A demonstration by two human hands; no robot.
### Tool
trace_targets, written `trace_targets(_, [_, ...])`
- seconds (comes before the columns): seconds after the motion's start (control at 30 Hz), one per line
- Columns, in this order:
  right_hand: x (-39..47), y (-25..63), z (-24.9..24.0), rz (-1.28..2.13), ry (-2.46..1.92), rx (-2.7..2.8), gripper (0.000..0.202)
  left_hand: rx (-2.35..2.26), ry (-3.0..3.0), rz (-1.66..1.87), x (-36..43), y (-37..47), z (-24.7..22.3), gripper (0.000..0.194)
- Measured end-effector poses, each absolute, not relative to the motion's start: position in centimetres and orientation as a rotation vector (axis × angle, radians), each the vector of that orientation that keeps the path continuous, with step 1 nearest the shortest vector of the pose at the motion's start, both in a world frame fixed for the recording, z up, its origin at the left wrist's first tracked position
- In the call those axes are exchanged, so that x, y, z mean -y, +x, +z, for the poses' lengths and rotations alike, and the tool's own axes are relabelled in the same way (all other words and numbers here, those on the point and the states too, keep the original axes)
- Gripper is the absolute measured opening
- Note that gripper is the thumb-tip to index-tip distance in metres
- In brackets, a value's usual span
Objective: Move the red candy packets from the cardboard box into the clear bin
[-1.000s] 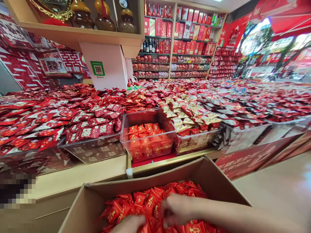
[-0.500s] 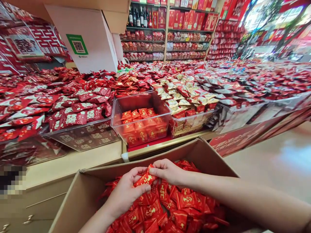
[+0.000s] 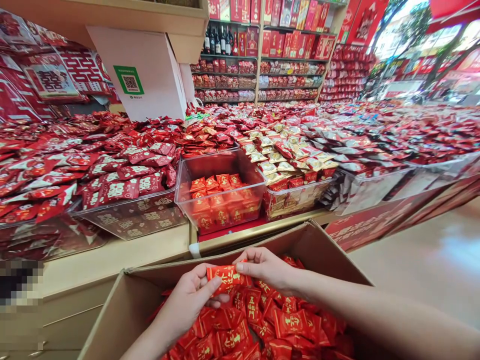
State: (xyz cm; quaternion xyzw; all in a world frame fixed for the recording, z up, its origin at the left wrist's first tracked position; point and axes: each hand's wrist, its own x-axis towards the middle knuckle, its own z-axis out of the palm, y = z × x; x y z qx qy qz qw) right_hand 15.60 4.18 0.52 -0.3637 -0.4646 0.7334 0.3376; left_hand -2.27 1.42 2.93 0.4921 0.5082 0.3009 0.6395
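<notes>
Between my two hands is a red candy packet (image 3: 226,278) with gold characters, its printed face turned up toward me. My left hand (image 3: 195,295) grips its left end, thumb on top and fingers beneath. The right end is pinched by my right hand (image 3: 258,267). Both hands are above an opened cardboard box (image 3: 108,315), which holds many loose packets (image 3: 234,337) of the same red kind. Just beyond the box stands a clear plastic bin (image 3: 221,200), partly filled with red packets (image 3: 219,192) in neat rows.
Heaped bins of maroon packets (image 3: 118,187) stand left, and cream-and-red packets (image 3: 285,165) right. Behind rise a white box with a QR code (image 3: 129,82) and shelves of bottles and gift boxes (image 3: 258,50). A drawer cabinet (image 3: 71,300) is at lower left.
The packet has turned from a slant to nearly level, showing its printed front. My left fingers have shifted along it toward its left end. The camera view has tilted up slightly.
</notes>
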Motion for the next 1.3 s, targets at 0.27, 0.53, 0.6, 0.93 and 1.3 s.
trace_targets(0.27, [-3.5, 15.0, 0.1, 2.091, -0.918, 0.893, 0.026, -1.138, 1.083, 0.717, -1.6, -3.2, 2.8, 0.020])
trace_targets(0.53, [-3.5, 16.3, 2.4, 0.978, -0.759, 2.161, 0.040, -1.240, 1.111, 0.728, -1.9, -3.7, 2.8, 0.023])
trace_targets(0.6, [-3.3, 16.5, 3.2, 0.630, -0.557, 2.438, 0.037, -1.225, 1.075, 0.719, -1.8, -3.7, 3.0, 0.023])
trace_targets(0.93, [-3.4, 16.7, 10.3, -0.091, -0.366, 2.579, 0.016, -1.094, 0.833, 0.900, -1.1, -4.7, 4.3, 0.036])
trace_targets(1.3, [-17.7, 11.9, 15.5, -0.117, -0.746, 2.715, 0.006, -1.154, 0.842, 0.837, -1.4, -5.4, 3.2, 0.038])
